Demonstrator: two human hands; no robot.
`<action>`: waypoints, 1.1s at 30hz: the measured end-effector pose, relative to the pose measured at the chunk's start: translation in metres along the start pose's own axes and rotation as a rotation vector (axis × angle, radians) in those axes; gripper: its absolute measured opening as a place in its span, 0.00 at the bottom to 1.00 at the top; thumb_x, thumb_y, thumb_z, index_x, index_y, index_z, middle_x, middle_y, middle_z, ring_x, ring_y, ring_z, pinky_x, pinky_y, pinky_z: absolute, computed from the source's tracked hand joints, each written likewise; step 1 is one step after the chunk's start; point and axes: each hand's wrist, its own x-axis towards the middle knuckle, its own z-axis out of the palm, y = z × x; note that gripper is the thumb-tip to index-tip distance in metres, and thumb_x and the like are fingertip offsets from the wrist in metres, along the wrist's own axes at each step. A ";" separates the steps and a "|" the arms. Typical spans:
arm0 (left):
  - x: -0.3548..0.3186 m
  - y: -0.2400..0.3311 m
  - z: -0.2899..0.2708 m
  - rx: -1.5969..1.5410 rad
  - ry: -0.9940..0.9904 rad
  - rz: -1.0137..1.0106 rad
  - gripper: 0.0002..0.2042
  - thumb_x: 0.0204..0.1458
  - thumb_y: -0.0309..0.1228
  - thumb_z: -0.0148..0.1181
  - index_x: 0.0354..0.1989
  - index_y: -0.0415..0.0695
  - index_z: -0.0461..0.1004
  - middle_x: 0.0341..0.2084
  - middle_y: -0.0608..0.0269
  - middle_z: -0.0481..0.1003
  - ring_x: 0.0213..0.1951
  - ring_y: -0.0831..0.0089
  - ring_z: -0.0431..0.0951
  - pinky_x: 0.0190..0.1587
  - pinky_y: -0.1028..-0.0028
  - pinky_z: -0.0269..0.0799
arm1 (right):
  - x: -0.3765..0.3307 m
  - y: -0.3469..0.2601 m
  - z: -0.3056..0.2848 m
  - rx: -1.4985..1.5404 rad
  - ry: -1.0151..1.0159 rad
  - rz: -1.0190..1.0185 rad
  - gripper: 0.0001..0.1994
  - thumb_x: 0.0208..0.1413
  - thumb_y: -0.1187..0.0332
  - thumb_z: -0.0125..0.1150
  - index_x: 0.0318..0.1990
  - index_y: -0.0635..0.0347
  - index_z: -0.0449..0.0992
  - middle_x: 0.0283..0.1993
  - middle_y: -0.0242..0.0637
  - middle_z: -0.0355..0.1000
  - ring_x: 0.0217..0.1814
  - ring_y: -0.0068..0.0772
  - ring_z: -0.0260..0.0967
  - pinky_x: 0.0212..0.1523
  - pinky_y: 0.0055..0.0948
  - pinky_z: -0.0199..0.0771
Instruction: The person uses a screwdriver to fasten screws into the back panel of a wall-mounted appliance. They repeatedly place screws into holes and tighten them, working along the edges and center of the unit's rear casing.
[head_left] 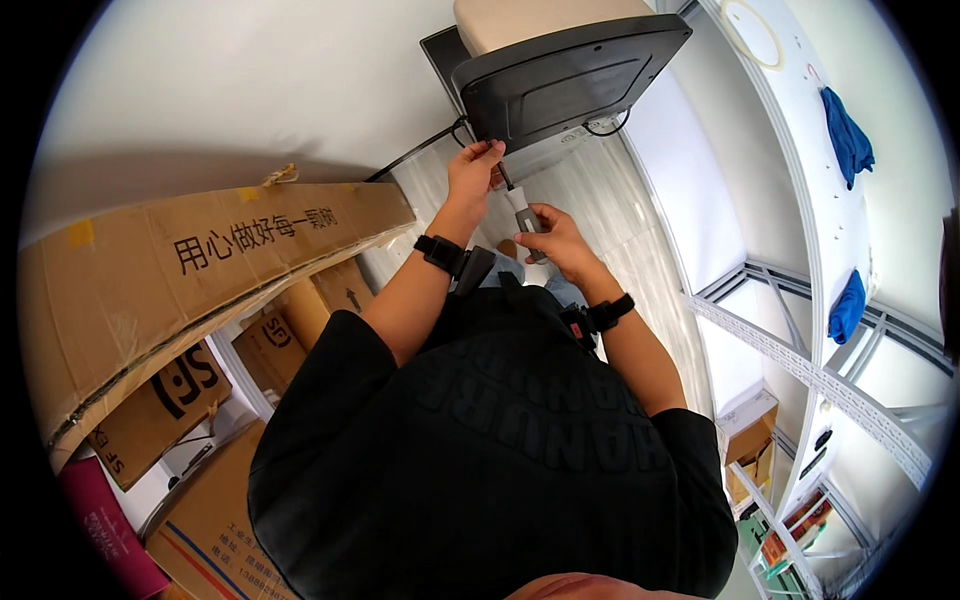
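In the head view, the underside of a seat-like piece shows a black plastic panel [570, 85] below a beige padded body [540, 22]. My right hand [562, 243] is closed around the grey and white handle of a screwdriver [527, 220]. Its dark shaft points up toward the panel's near left corner. At that corner my left hand [475, 172] pinches its fingers together beside the shaft. Whatever sits between those fingertips is too small to make out, and the screwdriver's tip is hidden there.
A long cardboard box [130, 270] lies to my left above more boxes [165, 400]. On the right stands white metal shelving [790, 355] with blue cloths [848, 135]. Dark thin legs or cables [415, 148] extend by the seat, over a pale wood-look floor [610, 220].
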 end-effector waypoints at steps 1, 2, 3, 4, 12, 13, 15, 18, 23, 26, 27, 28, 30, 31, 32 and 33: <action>0.003 0.000 -0.002 -0.013 -0.005 -0.008 0.07 0.51 0.32 0.63 0.36 0.50 0.72 0.29 0.72 0.73 0.28 0.79 0.72 0.35 0.76 0.69 | -0.002 -0.003 0.001 -0.023 0.003 0.006 0.25 0.48 0.75 0.62 0.55 0.61 0.64 0.39 0.34 0.69 0.41 0.29 0.72 0.28 0.27 0.75; 0.006 -0.001 -0.004 -0.026 -0.009 -0.016 0.07 0.51 0.33 0.64 0.35 0.50 0.72 0.29 0.73 0.73 0.28 0.80 0.72 0.35 0.77 0.68 | -0.003 -0.004 0.001 -0.045 0.006 0.011 0.24 0.48 0.74 0.62 0.54 0.61 0.64 0.39 0.34 0.69 0.42 0.29 0.71 0.29 0.28 0.75; 0.006 -0.001 -0.004 -0.036 -0.011 -0.022 0.07 0.51 0.32 0.63 0.36 0.50 0.72 0.29 0.73 0.73 0.28 0.80 0.72 0.35 0.77 0.68 | -0.003 -0.004 -0.001 0.015 -0.014 0.030 0.24 0.49 0.73 0.62 0.55 0.61 0.64 0.40 0.35 0.69 0.42 0.30 0.72 0.30 0.29 0.75; 0.007 -0.001 -0.004 -0.045 -0.013 -0.027 0.07 0.52 0.32 0.62 0.36 0.49 0.72 0.29 0.73 0.74 0.29 0.79 0.73 0.34 0.77 0.68 | -0.003 -0.004 -0.003 0.075 -0.035 0.049 0.24 0.49 0.72 0.61 0.55 0.60 0.64 0.40 0.36 0.70 0.41 0.31 0.72 0.31 0.30 0.75; 0.003 0.006 -0.003 -0.098 -0.007 -0.069 0.06 0.54 0.28 0.57 0.40 0.45 0.72 0.31 0.68 0.76 0.32 0.76 0.76 0.33 0.77 0.68 | -0.004 -0.003 -0.016 0.366 -0.135 0.061 0.22 0.52 0.75 0.55 0.56 0.63 0.62 0.45 0.42 0.69 0.40 0.35 0.73 0.35 0.33 0.76; 0.003 0.007 -0.003 -0.089 -0.010 -0.079 0.06 0.55 0.29 0.57 0.40 0.45 0.73 0.32 0.69 0.75 0.33 0.76 0.75 0.36 0.77 0.68 | -0.003 -0.001 -0.014 0.281 -0.104 0.019 0.22 0.53 0.76 0.55 0.56 0.64 0.62 0.45 0.42 0.69 0.40 0.34 0.73 0.35 0.32 0.76; 0.002 0.006 -0.002 -0.073 -0.008 -0.067 0.07 0.55 0.31 0.57 0.40 0.46 0.73 0.32 0.70 0.74 0.34 0.76 0.75 0.38 0.76 0.68 | -0.002 0.003 -0.010 0.174 -0.065 -0.050 0.23 0.52 0.77 0.57 0.57 0.65 0.62 0.44 0.41 0.69 0.39 0.33 0.72 0.34 0.30 0.76; 0.001 0.000 0.000 -0.056 0.004 -0.010 0.07 0.54 0.31 0.59 0.40 0.47 0.74 0.30 0.71 0.74 0.32 0.78 0.73 0.36 0.77 0.68 | 0.001 0.011 -0.008 0.112 -0.038 -0.133 0.26 0.49 0.77 0.61 0.58 0.65 0.62 0.41 0.40 0.69 0.37 0.30 0.71 0.30 0.28 0.75; 0.003 -0.001 -0.001 -0.034 -0.007 0.024 0.07 0.53 0.31 0.61 0.39 0.46 0.75 0.28 0.73 0.73 0.31 0.79 0.73 0.34 0.76 0.69 | 0.002 0.010 -0.005 0.103 -0.020 -0.143 0.28 0.47 0.78 0.64 0.57 0.68 0.62 0.41 0.39 0.69 0.34 0.27 0.70 0.29 0.26 0.74; 0.001 -0.001 -0.002 -0.012 -0.004 0.032 0.07 0.53 0.30 0.60 0.40 0.46 0.76 0.29 0.73 0.73 0.31 0.79 0.73 0.35 0.76 0.70 | 0.001 0.012 -0.006 0.107 -0.028 -0.149 0.28 0.47 0.79 0.64 0.57 0.69 0.62 0.41 0.39 0.69 0.33 0.27 0.70 0.29 0.26 0.74; 0.001 -0.001 -0.002 -0.011 -0.004 0.034 0.08 0.53 0.30 0.60 0.41 0.45 0.76 0.29 0.73 0.73 0.31 0.79 0.73 0.35 0.76 0.70 | 0.001 0.012 -0.006 0.105 -0.032 -0.155 0.28 0.47 0.79 0.64 0.57 0.69 0.62 0.41 0.39 0.69 0.33 0.27 0.70 0.29 0.26 0.74; 0.000 -0.002 -0.002 -0.009 -0.004 0.036 0.08 0.53 0.30 0.60 0.41 0.45 0.76 0.29 0.73 0.73 0.31 0.79 0.74 0.35 0.76 0.71 | 0.000 0.012 -0.006 0.103 -0.036 -0.160 0.28 0.47 0.79 0.64 0.57 0.69 0.62 0.41 0.39 0.69 0.33 0.27 0.70 0.29 0.26 0.74; -0.001 -0.002 -0.002 -0.008 0.000 0.032 0.08 0.53 0.30 0.60 0.41 0.46 0.76 0.29 0.73 0.73 0.31 0.79 0.74 0.35 0.76 0.71 | -0.002 0.012 -0.007 0.104 -0.039 -0.165 0.28 0.47 0.79 0.65 0.57 0.69 0.62 0.41 0.39 0.69 0.33 0.27 0.70 0.29 0.26 0.74; -0.002 -0.002 -0.002 -0.009 0.005 0.028 0.08 0.53 0.30 0.60 0.41 0.46 0.76 0.29 0.73 0.73 0.31 0.79 0.74 0.35 0.76 0.71 | -0.002 0.013 -0.007 0.106 -0.038 -0.164 0.28 0.47 0.79 0.64 0.57 0.69 0.62 0.41 0.39 0.69 0.33 0.27 0.70 0.30 0.26 0.74; -0.002 -0.002 -0.001 -0.009 0.010 0.023 0.08 0.53 0.30 0.60 0.42 0.46 0.76 0.29 0.72 0.73 0.32 0.78 0.74 0.35 0.76 0.71 | -0.003 0.013 -0.007 0.108 -0.038 -0.162 0.28 0.47 0.79 0.64 0.57 0.68 0.62 0.41 0.39 0.69 0.33 0.27 0.70 0.30 0.26 0.74; -0.003 -0.002 0.000 -0.020 0.014 0.024 0.08 0.53 0.29 0.60 0.41 0.46 0.75 0.29 0.72 0.74 0.30 0.78 0.74 0.33 0.76 0.70 | -0.004 0.013 -0.008 0.107 -0.039 -0.163 0.28 0.47 0.79 0.64 0.57 0.68 0.62 0.41 0.39 0.69 0.33 0.27 0.70 0.30 0.26 0.74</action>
